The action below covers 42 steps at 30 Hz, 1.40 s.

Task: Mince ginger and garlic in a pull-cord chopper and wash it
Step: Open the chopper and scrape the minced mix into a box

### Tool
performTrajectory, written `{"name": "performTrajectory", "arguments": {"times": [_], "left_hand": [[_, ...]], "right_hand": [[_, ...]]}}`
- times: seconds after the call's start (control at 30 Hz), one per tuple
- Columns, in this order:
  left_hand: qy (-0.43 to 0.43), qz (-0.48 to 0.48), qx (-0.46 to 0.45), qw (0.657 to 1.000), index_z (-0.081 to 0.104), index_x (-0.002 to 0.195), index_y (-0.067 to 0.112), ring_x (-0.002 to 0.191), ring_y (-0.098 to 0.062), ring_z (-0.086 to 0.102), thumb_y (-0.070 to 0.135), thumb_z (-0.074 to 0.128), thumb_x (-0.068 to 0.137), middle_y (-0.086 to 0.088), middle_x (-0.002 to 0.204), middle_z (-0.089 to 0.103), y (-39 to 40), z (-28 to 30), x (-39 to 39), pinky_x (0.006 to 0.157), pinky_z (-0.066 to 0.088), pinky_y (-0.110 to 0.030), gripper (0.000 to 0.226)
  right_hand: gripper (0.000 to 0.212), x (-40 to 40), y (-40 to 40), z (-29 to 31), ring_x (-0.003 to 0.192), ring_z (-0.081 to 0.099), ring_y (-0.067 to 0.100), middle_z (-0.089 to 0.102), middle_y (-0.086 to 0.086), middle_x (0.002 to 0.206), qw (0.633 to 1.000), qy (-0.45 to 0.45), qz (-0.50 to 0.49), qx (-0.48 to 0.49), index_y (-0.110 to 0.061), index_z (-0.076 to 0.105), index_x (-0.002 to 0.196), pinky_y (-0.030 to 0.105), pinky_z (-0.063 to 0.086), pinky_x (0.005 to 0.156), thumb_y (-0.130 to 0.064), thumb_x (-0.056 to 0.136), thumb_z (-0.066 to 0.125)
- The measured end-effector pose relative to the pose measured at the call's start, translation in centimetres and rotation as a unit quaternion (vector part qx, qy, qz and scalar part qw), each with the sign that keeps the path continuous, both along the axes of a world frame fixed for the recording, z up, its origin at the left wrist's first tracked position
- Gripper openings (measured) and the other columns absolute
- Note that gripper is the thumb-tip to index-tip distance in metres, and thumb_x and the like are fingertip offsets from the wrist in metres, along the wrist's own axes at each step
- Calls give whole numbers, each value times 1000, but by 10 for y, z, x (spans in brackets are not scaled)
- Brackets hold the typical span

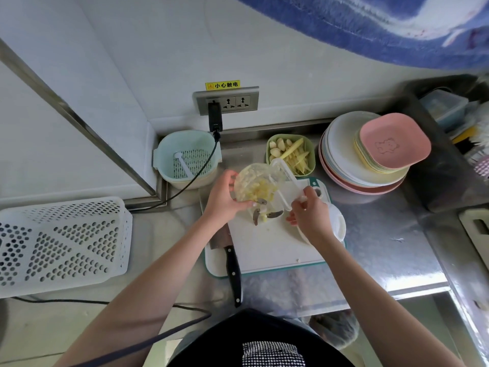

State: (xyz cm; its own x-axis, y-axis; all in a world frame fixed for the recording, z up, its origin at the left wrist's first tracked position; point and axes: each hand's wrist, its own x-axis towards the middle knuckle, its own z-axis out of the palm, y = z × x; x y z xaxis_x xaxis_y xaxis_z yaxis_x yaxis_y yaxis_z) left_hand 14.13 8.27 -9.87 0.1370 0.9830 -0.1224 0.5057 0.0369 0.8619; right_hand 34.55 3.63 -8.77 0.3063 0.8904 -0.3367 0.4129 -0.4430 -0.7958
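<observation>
My left hand (225, 200) grips the clear chopper bowl (254, 181), tilted on its side above the white cutting board (270, 247). Yellowish minced ginger and garlic (260, 188) sticks to the inside of the bowl. My right hand (311, 213) pinches a clear plastic piece (284, 181) at the bowl's mouth; what it is cannot be told. The chopper's blade unit (264, 215) lies on the board just below the bowl. The white chopper lid (340, 223) rests on the board's right edge, partly hidden by my right wrist. A green dish (291, 153) behind holds garlic cloves and ginger strips.
A black-handled knife (232, 268) lies along the board's left edge. Stacked plates (370, 160) stand at the right, a mint strainer basket (188, 160) in the back corner, a white perforated crate (60, 242) at the left. A charger cable (193, 178) runs from the wall socket.
</observation>
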Motion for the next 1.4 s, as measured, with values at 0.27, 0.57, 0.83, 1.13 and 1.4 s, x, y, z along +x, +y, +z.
{"name": "performTrajectory", "arguments": {"times": [0.27, 0.57, 0.83, 1.13, 1.4], "left_hand": [[-16, 26, -40, 999, 45, 116, 19, 91, -1, 55, 26, 89, 60, 7, 106, 56, 2, -2, 1, 67, 39, -7, 72], [-18, 29, -42, 999, 45, 114, 18, 98, -12, 57, 27, 89, 59, 2, 110, 58, 3, -1, 3, 69, 40, -9, 71], [-24, 22, -51, 998, 44, 118, 17, 97, -11, 56, 30, 88, 60, 1, 112, 56, 2, 3, 5, 71, 41, -12, 74], [-51, 33, -92, 994, 44, 122, 20, 99, -11, 57, 32, 88, 62, 2, 113, 57, 7, 0, 4, 73, 45, -19, 76], [-57, 21, -85, 995, 43, 114, 25, 94, -4, 56, 32, 87, 61, 9, 106, 56, 7, 2, 8, 70, 45, -17, 70]], "right_hand": [[12, -11, -18, 1, 57, 55, 23, 55, -5, 59, 974, -190, 50, 109, -22, 50, 93, 31, 38, 48, -28, 90, 59], [42, -45, 18, -8, 79, 64, 32, 65, 11, 91, 966, -183, 155, -96, -10, 53, 111, 37, 54, 66, -41, 85, 63], [21, -47, 21, -7, 64, 63, 27, 65, 8, 79, 993, -71, 62, -65, -14, 60, 96, 31, 51, 51, -34, 89, 62], [11, -18, 15, 16, 31, 39, 15, 62, 14, 66, 991, 116, -38, -51, -10, 65, 82, 19, 30, 36, -20, 84, 68], [12, 74, 5, 69, 32, 29, 6, 44, -5, 43, 953, 276, -119, 40, -11, 66, 80, 11, 21, 32, -7, 90, 61]]}}
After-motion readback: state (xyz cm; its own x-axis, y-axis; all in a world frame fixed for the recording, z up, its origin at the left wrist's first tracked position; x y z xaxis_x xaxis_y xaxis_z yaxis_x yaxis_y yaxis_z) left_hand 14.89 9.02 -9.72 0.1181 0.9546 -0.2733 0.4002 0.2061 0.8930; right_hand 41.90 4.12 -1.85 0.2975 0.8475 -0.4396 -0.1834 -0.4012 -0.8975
